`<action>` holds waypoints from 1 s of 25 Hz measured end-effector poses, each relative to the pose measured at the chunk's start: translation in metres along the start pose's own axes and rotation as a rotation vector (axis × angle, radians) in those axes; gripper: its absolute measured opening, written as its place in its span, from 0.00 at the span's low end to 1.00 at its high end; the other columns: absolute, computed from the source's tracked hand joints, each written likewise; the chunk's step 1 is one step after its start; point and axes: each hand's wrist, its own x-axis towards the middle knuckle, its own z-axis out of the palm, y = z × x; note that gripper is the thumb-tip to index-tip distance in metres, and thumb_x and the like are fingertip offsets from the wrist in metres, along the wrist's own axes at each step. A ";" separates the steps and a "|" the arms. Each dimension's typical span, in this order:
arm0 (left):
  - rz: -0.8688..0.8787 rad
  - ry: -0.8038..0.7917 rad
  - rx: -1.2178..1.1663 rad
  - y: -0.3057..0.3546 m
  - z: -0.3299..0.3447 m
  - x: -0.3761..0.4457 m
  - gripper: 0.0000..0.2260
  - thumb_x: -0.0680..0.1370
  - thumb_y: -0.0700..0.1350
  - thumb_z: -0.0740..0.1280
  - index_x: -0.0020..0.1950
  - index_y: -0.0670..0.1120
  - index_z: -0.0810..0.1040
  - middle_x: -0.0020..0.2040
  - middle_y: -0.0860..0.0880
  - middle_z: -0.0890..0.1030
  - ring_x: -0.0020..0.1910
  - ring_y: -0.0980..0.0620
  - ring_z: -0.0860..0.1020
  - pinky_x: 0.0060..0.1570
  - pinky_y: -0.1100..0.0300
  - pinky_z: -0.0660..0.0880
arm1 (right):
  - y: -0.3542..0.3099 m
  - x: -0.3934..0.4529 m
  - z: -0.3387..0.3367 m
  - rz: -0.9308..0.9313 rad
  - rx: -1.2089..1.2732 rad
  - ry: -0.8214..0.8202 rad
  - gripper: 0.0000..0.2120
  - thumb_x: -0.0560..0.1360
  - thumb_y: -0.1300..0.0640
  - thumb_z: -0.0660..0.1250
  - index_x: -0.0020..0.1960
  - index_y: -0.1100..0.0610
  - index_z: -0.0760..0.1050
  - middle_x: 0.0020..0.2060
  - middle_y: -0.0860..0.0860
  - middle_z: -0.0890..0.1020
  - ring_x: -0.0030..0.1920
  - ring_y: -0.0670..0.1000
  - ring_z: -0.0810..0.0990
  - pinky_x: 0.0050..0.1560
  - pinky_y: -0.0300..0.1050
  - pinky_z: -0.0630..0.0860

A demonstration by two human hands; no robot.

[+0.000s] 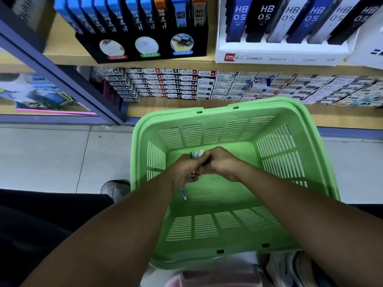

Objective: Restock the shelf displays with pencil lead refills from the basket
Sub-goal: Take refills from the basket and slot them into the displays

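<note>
With both hands, left and right, gripping a small bundle of lead refills inside the green basket, we judge we're gathering stock, next lifting it to the white display.

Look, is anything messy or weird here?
Not much. The green plastic basket is almost bare; both hands, left and right, hold the small lead refill packs, and one grey refill lies loose on the bottom.
</note>
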 end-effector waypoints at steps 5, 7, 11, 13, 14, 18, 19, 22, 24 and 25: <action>0.073 0.322 0.082 -0.013 -0.011 0.016 0.12 0.80 0.47 0.69 0.42 0.40 0.74 0.28 0.43 0.73 0.23 0.51 0.69 0.21 0.65 0.64 | 0.005 0.004 0.017 0.075 0.382 -0.024 0.12 0.72 0.79 0.64 0.54 0.75 0.78 0.48 0.67 0.84 0.48 0.60 0.86 0.49 0.43 0.83; 0.078 0.432 0.143 -0.018 -0.015 0.023 0.13 0.80 0.48 0.68 0.49 0.36 0.76 0.33 0.40 0.77 0.27 0.45 0.76 0.26 0.58 0.74 | 0.005 0.008 0.029 0.151 0.090 0.073 0.08 0.74 0.73 0.68 0.52 0.70 0.80 0.41 0.64 0.84 0.40 0.59 0.86 0.45 0.49 0.84; 0.093 0.584 0.505 -0.017 -0.022 0.021 0.18 0.82 0.50 0.65 0.61 0.36 0.77 0.59 0.38 0.81 0.59 0.39 0.80 0.55 0.54 0.75 | 0.024 0.006 0.071 0.076 -0.910 -0.131 0.15 0.74 0.47 0.71 0.49 0.60 0.80 0.45 0.55 0.85 0.47 0.56 0.84 0.48 0.46 0.80; 0.114 0.570 0.471 -0.014 -0.024 0.022 0.20 0.80 0.51 0.68 0.63 0.37 0.77 0.61 0.39 0.80 0.61 0.39 0.78 0.57 0.54 0.74 | 0.027 0.007 0.091 -0.023 -0.968 -0.053 0.15 0.76 0.47 0.68 0.58 0.55 0.80 0.55 0.54 0.82 0.58 0.57 0.81 0.56 0.47 0.76; 0.125 0.561 0.415 -0.013 -0.025 0.023 0.20 0.78 0.51 0.70 0.62 0.37 0.78 0.59 0.39 0.81 0.59 0.39 0.79 0.56 0.53 0.75 | 0.028 0.009 0.098 -0.059 -0.937 -0.007 0.14 0.78 0.49 0.66 0.60 0.54 0.80 0.57 0.54 0.82 0.59 0.57 0.80 0.57 0.47 0.75; 0.129 0.369 -0.052 -0.014 -0.022 0.016 0.10 0.75 0.45 0.75 0.49 0.40 0.79 0.37 0.41 0.80 0.28 0.47 0.78 0.28 0.61 0.75 | 0.027 0.005 0.079 0.019 -0.914 0.022 0.14 0.76 0.55 0.66 0.61 0.57 0.78 0.57 0.55 0.81 0.59 0.56 0.80 0.54 0.45 0.75; 0.105 0.276 -0.128 -0.011 -0.017 0.007 0.07 0.76 0.43 0.74 0.46 0.43 0.77 0.33 0.44 0.77 0.24 0.52 0.73 0.24 0.65 0.69 | 0.026 0.002 0.064 0.059 -0.902 0.014 0.12 0.74 0.55 0.68 0.56 0.59 0.78 0.54 0.56 0.82 0.57 0.56 0.81 0.53 0.44 0.75; 0.123 0.002 -0.145 0.006 -0.002 -0.024 0.06 0.78 0.43 0.71 0.45 0.45 0.76 0.33 0.47 0.78 0.27 0.53 0.73 0.26 0.64 0.69 | 0.010 -0.011 0.012 0.108 -0.677 0.005 0.03 0.73 0.62 0.69 0.44 0.62 0.78 0.39 0.59 0.85 0.41 0.57 0.86 0.46 0.47 0.83; 0.187 -0.133 -0.085 0.022 0.004 -0.044 0.05 0.79 0.43 0.71 0.45 0.46 0.77 0.34 0.49 0.80 0.31 0.52 0.77 0.30 0.62 0.72 | -0.014 -0.031 -0.018 0.049 -0.529 0.033 0.08 0.73 0.68 0.70 0.52 0.63 0.76 0.40 0.61 0.84 0.35 0.57 0.86 0.39 0.50 0.84; 0.225 -0.186 -0.038 0.032 0.009 -0.056 0.05 0.79 0.44 0.71 0.45 0.46 0.77 0.35 0.50 0.81 0.33 0.52 0.78 0.31 0.62 0.73 | -0.028 -0.046 -0.032 -0.003 -0.472 0.027 0.12 0.73 0.70 0.70 0.54 0.61 0.75 0.40 0.61 0.83 0.33 0.56 0.85 0.38 0.50 0.84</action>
